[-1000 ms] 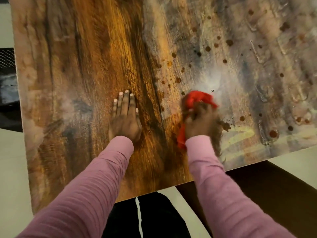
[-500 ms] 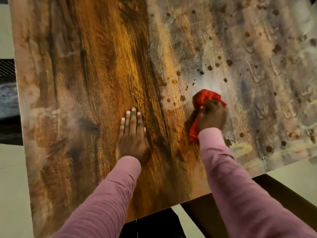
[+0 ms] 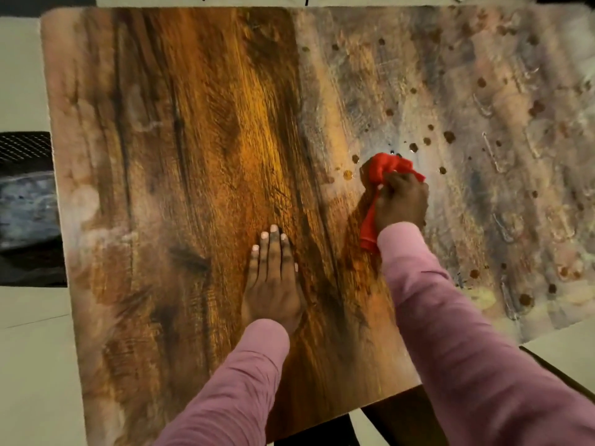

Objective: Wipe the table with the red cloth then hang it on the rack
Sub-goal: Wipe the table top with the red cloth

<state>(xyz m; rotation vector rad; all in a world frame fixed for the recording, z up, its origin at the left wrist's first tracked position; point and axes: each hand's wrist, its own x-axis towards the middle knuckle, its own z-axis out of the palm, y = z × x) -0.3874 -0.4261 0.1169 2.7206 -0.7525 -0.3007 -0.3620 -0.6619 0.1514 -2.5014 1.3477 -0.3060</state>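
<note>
The brown wood-grain table [image 3: 199, 140] fills most of the view. My right hand [image 3: 402, 204] presses the bunched red cloth [image 3: 383, 170] onto the tabletop right of centre, and a tail of the cloth hangs out by my wrist. Dark brown droplets [image 3: 449, 136] and greyish smears cover the table's right half, just beyond the cloth. My left hand [image 3: 273, 278] lies flat on the wood near the middle, palm down, fingers together, holding nothing. No rack is in view.
A dark mesh object [image 3: 25, 149] and a grey-blue surface sit left of the table. Pale floor [image 3: 29, 365] surrounds the table. A dark table leg [image 3: 396, 410] shows under the near edge.
My right hand has pushed the red cloth away from me, toward the droplets. The view has pulled back, and the table's far edge now shows. My left hand stays flat.
</note>
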